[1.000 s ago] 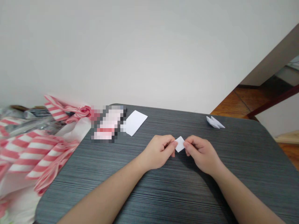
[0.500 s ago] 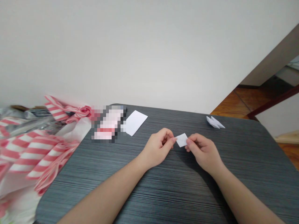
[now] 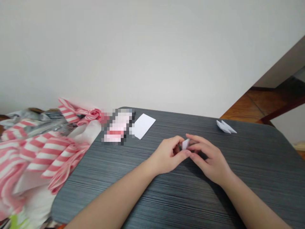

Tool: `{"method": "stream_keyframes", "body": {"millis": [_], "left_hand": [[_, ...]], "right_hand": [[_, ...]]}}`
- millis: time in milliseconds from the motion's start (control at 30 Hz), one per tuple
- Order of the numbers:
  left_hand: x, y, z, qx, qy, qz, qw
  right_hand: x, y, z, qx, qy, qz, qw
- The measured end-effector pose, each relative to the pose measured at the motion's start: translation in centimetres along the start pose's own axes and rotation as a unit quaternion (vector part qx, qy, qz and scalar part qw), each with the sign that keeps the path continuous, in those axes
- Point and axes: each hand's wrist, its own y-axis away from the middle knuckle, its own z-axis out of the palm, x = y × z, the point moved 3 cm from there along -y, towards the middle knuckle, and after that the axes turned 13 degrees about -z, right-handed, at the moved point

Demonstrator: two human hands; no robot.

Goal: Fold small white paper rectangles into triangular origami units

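Note:
A small piece of folded white paper (image 3: 185, 144) stands tilted between my two hands, just above the dark table (image 3: 164, 200). My left hand (image 3: 170, 154) pinches it between thumb and curled fingers. My right hand (image 3: 209, 157) is closed around its other side, with thumb low and fingertips behind and beside the paper. Both thumb tips meet at the paper's lower edge. Part of the paper is hidden by the fingers.
A white paper rectangle (image 3: 145, 126) lies at the back left of the table, beside a blurred phone-like object (image 3: 119, 127). A folded paper piece with points (image 3: 226, 126) rests at the back right. Pink-and-white striped cloth (image 3: 45, 152) is heaped left of the table. A wall rises behind.
The small paper has turned from lying flat-faced to the camera to tilted on edge. My hands have come closer together, thumbs now meeting. The view has shifted slightly left.

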Motion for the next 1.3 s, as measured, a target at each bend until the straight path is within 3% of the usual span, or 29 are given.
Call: {"method": "stream_keyframes", "body": {"millis": [133,500,833,967,1167,1300], "left_hand": [[0.1,0.1,-0.1,0.008,-0.029,0.006,1.0],[-0.1,-0.2,-0.1,-0.012,-0.037,-0.025,0.999],[-0.3,-0.5,0.2,-0.011,-0.047,-0.046,0.998],[-0.3,-0.4,0.3,-0.015,-0.051,-0.036,0.998],[-0.8,-0.7,0.3,0.003,0.047,-0.071,0.996],[-0.8,-0.9,0.3,0.019,0.061,-0.085,0.994]], "right_hand": [[-0.1,0.1,0.5,-0.037,0.001,-0.04,0.999],[0.1,-0.3,0.3,-0.002,0.008,-0.016,1.0],[1.6,1.0,0.7,0.013,-0.062,0.094,0.994],[1.5,1.0,0.8,-0.01,-0.065,0.103,0.992],[2.2,1.1,0.4,0.046,-0.07,0.173,0.981],[2.5,1.4,0.5,0.05,-0.097,0.177,0.978]]}}
